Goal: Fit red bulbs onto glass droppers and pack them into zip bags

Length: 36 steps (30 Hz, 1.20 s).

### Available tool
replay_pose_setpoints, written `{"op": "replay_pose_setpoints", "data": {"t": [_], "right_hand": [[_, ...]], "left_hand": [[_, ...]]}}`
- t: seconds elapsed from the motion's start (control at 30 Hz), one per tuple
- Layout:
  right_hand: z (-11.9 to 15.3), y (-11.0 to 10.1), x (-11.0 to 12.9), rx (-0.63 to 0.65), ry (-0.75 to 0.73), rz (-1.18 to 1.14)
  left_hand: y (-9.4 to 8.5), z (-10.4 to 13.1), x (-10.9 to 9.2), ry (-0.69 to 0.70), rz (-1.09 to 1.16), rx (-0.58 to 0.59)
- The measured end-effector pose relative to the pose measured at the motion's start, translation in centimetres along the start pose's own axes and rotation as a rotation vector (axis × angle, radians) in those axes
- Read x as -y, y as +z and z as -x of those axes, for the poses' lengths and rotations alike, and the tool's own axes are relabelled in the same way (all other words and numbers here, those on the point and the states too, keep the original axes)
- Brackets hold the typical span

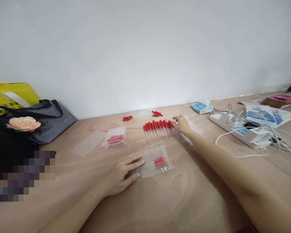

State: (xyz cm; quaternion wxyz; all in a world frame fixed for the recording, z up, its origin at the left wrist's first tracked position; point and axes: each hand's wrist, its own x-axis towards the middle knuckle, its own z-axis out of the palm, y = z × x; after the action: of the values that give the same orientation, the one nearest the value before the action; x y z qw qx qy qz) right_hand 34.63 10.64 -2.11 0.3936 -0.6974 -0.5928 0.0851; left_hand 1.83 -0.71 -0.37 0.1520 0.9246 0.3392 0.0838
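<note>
My left hand (pixel 126 173) lies on the left end of a clear zip bag (pixel 151 173), its fingers spread. Inside that bag are a few red-capped droppers (pixel 159 161) with thin clear stems. Farther back, a row of several red-capped droppers (pixel 157 125) lies side by side, caps toward the wall. At the right end of this row is my right hand (pixel 181 124), its fingertips by the last red cap; whether they grip it is too small to tell. A stack of filled bags (pixel 115 137) sits left of the row.
Loose red caps (pixel 127 118) lie near the wall. Flat clear bags (pixel 89 142) are at left, by a striped bag (pixel 52 121). At right are a blue packet (pixel 201 107), a white power strip (pixel 240 131) with cables, and printed packets (pixel 266 115).
</note>
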Motion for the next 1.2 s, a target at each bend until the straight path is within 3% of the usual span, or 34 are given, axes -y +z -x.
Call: {"op": "replay_pose_setpoints", "data": {"t": [0.23,0.43,0.57,0.63,0.77,0.9,1.03,1.2], "right_hand": [[-2.1,2.3,-0.1,0.035,0.086,-0.08],[-1.6,-0.1,0.8,0.036,0.151,-0.305],[1.5,-2.4,1.0,0.02,0.15,-0.526],[3.9,-3.0,1.0,0.012,0.168,-0.772],[8.0,-2.9,1.4,0.04,0.277,-0.935],[9.9,-2.0,2.2,0.06,0.374,-1.047],[11.0,-1.3,3.2,0.167,0.384,-1.149],[12.3,-1.5,4.0,0.477,0.246,-1.097]], "left_hand": [[0.3,0.3,0.6,0.018,0.025,0.006],[0.4,0.2,0.6,0.028,0.049,-0.021],[0.3,0.0,0.5,0.02,0.042,-0.017],[0.2,0.0,0.3,0.005,0.031,-0.003],[-0.1,-0.1,-0.1,0.002,0.02,-0.017],[-0.2,0.0,-0.3,0.0,0.019,-0.034],[-0.1,0.1,-0.2,-0.008,0.018,-0.035],[-0.1,0.1,-0.2,-0.02,0.005,-0.014]]}}
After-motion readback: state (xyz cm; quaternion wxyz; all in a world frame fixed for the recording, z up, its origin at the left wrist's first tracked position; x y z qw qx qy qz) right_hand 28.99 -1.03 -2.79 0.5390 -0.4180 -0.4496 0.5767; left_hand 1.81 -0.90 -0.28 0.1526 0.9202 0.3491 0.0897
